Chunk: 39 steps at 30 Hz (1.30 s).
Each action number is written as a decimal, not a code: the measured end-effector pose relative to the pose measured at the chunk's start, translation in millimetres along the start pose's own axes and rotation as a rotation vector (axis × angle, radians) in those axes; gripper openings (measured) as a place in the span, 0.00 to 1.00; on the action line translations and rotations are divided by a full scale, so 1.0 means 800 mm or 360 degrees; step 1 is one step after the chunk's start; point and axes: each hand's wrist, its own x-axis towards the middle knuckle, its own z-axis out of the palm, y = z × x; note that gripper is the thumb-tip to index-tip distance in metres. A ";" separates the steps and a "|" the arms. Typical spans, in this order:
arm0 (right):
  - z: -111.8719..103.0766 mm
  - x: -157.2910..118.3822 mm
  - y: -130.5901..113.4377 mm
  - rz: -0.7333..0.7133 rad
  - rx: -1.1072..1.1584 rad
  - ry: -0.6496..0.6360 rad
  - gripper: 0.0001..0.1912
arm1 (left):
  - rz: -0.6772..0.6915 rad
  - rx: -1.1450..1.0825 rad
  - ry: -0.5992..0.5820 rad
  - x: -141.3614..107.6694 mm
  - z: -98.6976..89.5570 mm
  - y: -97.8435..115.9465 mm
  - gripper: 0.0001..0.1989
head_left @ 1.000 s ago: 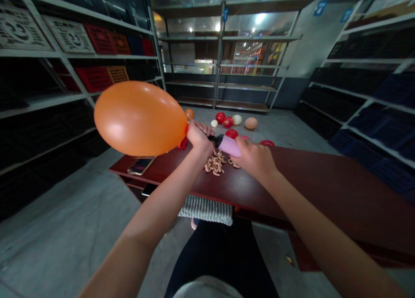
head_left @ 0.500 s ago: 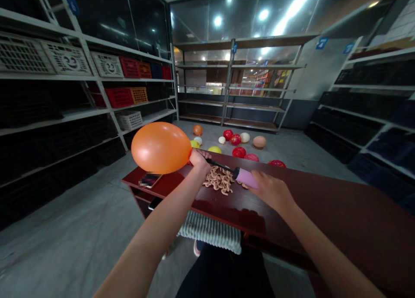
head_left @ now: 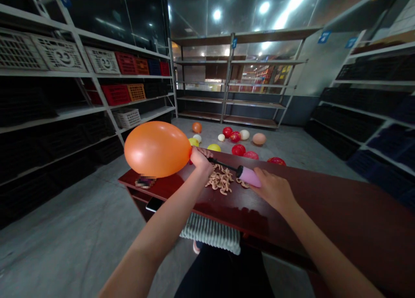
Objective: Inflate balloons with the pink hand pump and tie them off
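Observation:
A large inflated orange balloon (head_left: 157, 149) extends left from my left hand (head_left: 200, 156), whose fingers are closed around its neck. From that same hand a black shaft runs right into the pink-purple barrel of a hand pump (head_left: 249, 176). My right hand (head_left: 274, 188) is wrapped around the barrel's near end. The pump nozzle and the balloon's mouth are hidden inside my left hand. Below the shaft, a pile of beige curled pieces (head_left: 220, 181) lies on the dark red table (head_left: 311, 194); I cannot make out what they are.
Several loose balloons, including a red one (head_left: 238, 150) and a peach one (head_left: 259, 139), lie on the floor beyond the table. A blurred phone-like object (head_left: 145, 181) rests under the orange balloon. A grey-green ribbed cloth (head_left: 212, 233) hangs at the front edge. Shelves with crates (head_left: 115, 94) stand left.
The orange balloon looks slightly bigger and reaches further left. My right hand and the pump barrel have shifted a little to the right, away from my left hand.

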 end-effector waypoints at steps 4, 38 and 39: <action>-0.016 0.017 -0.022 0.0021 0.0042 0.0051 0.17 | 0.0007 -0.0012 -0.0125 -0.023 0.010 -0.018 0.22; 0.044 0.034 -0.033 -0.0667 0.0720 -0.0622 0.16 | -0.0465 0.1198 -0.0568 0.108 -0.006 -0.078 0.26; 0.047 0.035 -0.035 -0.0695 0.0751 -0.0613 0.17 | -0.0497 0.1265 -0.0624 0.106 -0.009 -0.090 0.25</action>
